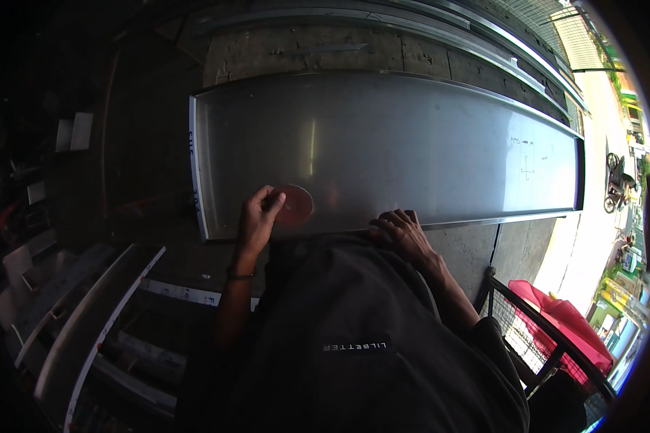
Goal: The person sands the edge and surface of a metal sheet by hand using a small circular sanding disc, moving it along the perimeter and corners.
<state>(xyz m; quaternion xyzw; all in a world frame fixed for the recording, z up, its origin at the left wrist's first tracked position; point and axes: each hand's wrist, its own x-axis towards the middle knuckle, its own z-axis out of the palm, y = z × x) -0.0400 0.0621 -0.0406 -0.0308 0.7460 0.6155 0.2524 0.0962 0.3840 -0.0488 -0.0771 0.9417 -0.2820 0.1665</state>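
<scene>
A long shallow metal tray (404, 151) with raised edges lies across in front of me. My left hand (258, 216) pinches a reddish-brown round disc (296, 205), which looks like a sanding disc, between thumb and fingers. The disc is above the tray's near left part; whether it touches the metal I cannot tell. Farther right, my right hand (404, 232) rests at the tray's near rim, its fingers loosely bent and somewhat apart, with nothing seen in them.
Long metal profiles (484, 40) run beyond the tray's far side. Metal frames and strips (115, 317) lie at the lower left. A dark mesh railing (549, 332) with a red cloth (560, 325) stands at the lower right. A motorcycle (617, 182) is outside, far right.
</scene>
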